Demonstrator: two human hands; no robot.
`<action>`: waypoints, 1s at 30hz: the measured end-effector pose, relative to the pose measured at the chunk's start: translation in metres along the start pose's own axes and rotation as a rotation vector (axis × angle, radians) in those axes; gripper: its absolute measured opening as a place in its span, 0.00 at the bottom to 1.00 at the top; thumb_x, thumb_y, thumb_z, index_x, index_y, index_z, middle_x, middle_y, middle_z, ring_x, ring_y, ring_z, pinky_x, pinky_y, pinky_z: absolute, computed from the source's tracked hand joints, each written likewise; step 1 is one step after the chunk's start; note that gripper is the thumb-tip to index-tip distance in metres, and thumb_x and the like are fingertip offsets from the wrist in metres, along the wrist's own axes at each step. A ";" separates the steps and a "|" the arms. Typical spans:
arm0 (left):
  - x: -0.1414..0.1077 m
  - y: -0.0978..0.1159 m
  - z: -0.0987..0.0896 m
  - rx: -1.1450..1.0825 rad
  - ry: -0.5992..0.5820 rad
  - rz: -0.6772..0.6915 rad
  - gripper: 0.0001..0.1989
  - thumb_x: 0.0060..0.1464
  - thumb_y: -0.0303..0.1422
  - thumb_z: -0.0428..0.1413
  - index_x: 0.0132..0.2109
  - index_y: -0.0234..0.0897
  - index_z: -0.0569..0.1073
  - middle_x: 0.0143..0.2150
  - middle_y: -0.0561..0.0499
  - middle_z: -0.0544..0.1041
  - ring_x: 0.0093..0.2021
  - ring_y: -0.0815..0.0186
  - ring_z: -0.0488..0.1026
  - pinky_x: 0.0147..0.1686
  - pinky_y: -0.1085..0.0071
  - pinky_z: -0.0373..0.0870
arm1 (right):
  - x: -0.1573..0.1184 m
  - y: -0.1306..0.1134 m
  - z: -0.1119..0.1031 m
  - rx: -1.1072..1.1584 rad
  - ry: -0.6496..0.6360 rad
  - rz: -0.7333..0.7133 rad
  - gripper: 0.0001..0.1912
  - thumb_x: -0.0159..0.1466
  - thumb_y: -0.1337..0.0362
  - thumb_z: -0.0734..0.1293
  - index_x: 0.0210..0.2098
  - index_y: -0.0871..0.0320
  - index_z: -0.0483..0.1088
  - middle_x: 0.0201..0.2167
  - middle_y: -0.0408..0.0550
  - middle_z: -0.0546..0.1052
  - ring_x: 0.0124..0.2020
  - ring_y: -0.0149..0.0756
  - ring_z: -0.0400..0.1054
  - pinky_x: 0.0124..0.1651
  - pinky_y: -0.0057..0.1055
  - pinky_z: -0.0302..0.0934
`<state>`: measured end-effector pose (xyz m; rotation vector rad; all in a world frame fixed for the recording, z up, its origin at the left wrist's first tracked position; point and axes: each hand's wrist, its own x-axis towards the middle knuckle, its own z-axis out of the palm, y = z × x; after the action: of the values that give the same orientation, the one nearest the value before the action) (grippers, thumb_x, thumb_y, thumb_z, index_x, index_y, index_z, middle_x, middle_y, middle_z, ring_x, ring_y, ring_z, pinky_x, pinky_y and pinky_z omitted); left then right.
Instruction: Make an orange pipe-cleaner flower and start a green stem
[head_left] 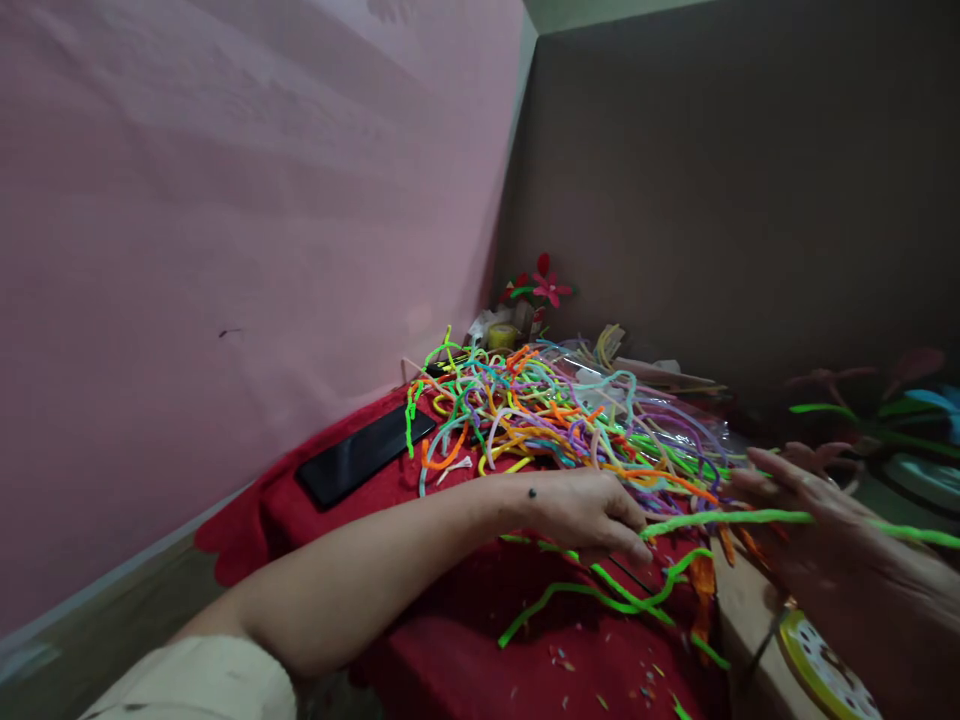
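Note:
My left hand is closed in a pinch on one end of a bright green pipe cleaner, over the front of the red cloth. The green strand runs right, passing beneath or behind my right hand, and comes out again at the right edge. My right hand is blurred, its fingers stretched out and pointing left; whether it grips the strand is hard to tell. Below my left hand, several loose green pipe cleaners lie on the cloth. Behind both hands spreads a tangled heap of multicoloured pipe cleaners.
A black phone lies on the red cloth at the left, near the pink wall. Red flowers and a yellow tape roll are at the back. A yellow-rimmed disc sits lower right, dark flowers at the far right.

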<state>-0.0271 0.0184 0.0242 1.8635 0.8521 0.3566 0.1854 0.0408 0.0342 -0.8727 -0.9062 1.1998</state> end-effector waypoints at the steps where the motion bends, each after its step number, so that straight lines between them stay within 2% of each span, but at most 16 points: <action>1: -0.001 0.001 0.000 -0.012 0.007 0.005 0.17 0.51 0.40 0.56 0.21 0.35 0.62 0.13 0.61 0.62 0.15 0.77 0.58 0.19 0.77 0.55 | -0.003 0.004 0.001 -0.094 -0.077 0.085 0.19 0.41 0.60 0.73 0.33 0.57 0.78 0.32 0.63 0.77 0.32 0.51 0.72 0.27 0.43 0.65; 3: -0.003 0.004 -0.001 -0.047 0.029 0.010 0.16 0.51 0.39 0.55 0.22 0.35 0.63 0.14 0.61 0.62 0.15 0.77 0.58 0.18 0.77 0.54 | -0.008 0.008 0.002 -0.194 -0.159 0.180 0.18 0.40 0.57 0.73 0.30 0.56 0.78 0.32 0.58 0.77 0.31 0.45 0.71 0.26 0.36 0.66; 5: -0.007 0.010 -0.005 -0.093 0.088 -0.008 0.14 0.52 0.37 0.54 0.24 0.34 0.65 0.14 0.60 0.62 0.15 0.77 0.57 0.17 0.77 0.53 | -0.010 0.009 0.003 -0.189 -0.211 0.212 0.16 0.38 0.58 0.75 0.26 0.58 0.77 0.26 0.54 0.76 0.25 0.39 0.70 0.24 0.31 0.65; 7: -0.012 0.015 -0.011 -0.143 0.247 -0.048 0.11 0.54 0.36 0.52 0.28 0.33 0.68 0.14 0.60 0.62 0.14 0.77 0.56 0.16 0.78 0.51 | -0.010 0.007 0.003 -0.108 -0.244 0.218 0.14 0.42 0.59 0.74 0.26 0.60 0.76 0.23 0.50 0.75 0.21 0.33 0.68 0.21 0.26 0.63; 10: -0.017 0.018 -0.025 -0.230 0.565 -0.018 0.09 0.55 0.31 0.50 0.30 0.31 0.70 0.14 0.60 0.62 0.13 0.79 0.57 0.15 0.80 0.51 | -0.008 0.000 0.004 0.006 -0.188 0.259 0.08 0.51 0.63 0.69 0.28 0.61 0.75 0.22 0.48 0.74 0.19 0.30 0.66 0.20 0.23 0.61; 13: -0.019 0.014 -0.036 -0.269 0.725 0.002 0.09 0.56 0.28 0.49 0.29 0.32 0.68 0.14 0.60 0.63 0.10 0.80 0.54 0.13 0.80 0.49 | -0.008 -0.004 0.006 0.060 -0.084 0.364 0.08 0.55 0.66 0.63 0.26 0.62 0.73 0.20 0.47 0.72 0.18 0.28 0.64 0.19 0.22 0.60; 15: -0.018 0.010 -0.040 -0.262 0.769 -0.009 0.09 0.55 0.27 0.49 0.28 0.32 0.67 0.14 0.60 0.63 0.10 0.80 0.54 0.12 0.80 0.49 | -0.010 -0.003 0.007 0.084 -0.077 0.414 0.09 0.57 0.67 0.61 0.25 0.62 0.72 0.18 0.46 0.70 0.16 0.26 0.61 0.17 0.20 0.57; 20: -0.012 0.006 -0.037 -0.257 0.747 -0.076 0.11 0.55 0.25 0.49 0.25 0.32 0.66 0.12 0.60 0.62 0.10 0.80 0.53 0.12 0.81 0.48 | -0.015 0.008 0.005 0.121 -0.134 0.415 0.09 0.58 0.68 0.61 0.26 0.64 0.72 0.11 0.41 0.63 0.12 0.22 0.52 0.13 0.17 0.47; 23: -0.008 0.003 -0.033 -0.182 0.712 -0.077 0.10 0.54 0.27 0.50 0.25 0.32 0.67 0.12 0.60 0.62 0.10 0.80 0.53 0.12 0.81 0.48 | -0.016 0.011 0.002 0.159 -0.187 0.398 0.08 0.58 0.68 0.62 0.27 0.64 0.72 0.06 0.36 0.55 0.10 0.22 0.45 0.14 0.19 0.47; 27: -0.006 -0.003 -0.031 -0.097 0.666 -0.046 0.07 0.53 0.29 0.51 0.28 0.32 0.69 0.14 0.59 0.64 0.13 0.78 0.56 0.14 0.80 0.51 | -0.023 0.003 0.002 0.226 -0.281 0.396 0.08 0.59 0.68 0.61 0.28 0.64 0.71 0.05 0.34 0.52 0.11 0.24 0.43 0.15 0.20 0.48; 30: -0.005 -0.005 -0.030 -0.043 0.510 -0.063 0.06 0.52 0.30 0.52 0.32 0.31 0.71 0.17 0.57 0.66 0.16 0.76 0.60 0.17 0.79 0.56 | -0.029 -0.006 0.003 0.253 -0.335 0.325 0.11 0.61 0.69 0.59 0.28 0.64 0.71 0.05 0.36 0.52 0.12 0.25 0.46 0.16 0.21 0.50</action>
<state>-0.0501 0.0358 0.0340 1.7234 1.2278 0.8255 0.1811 0.0120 0.0379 -0.6375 -0.8719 1.7393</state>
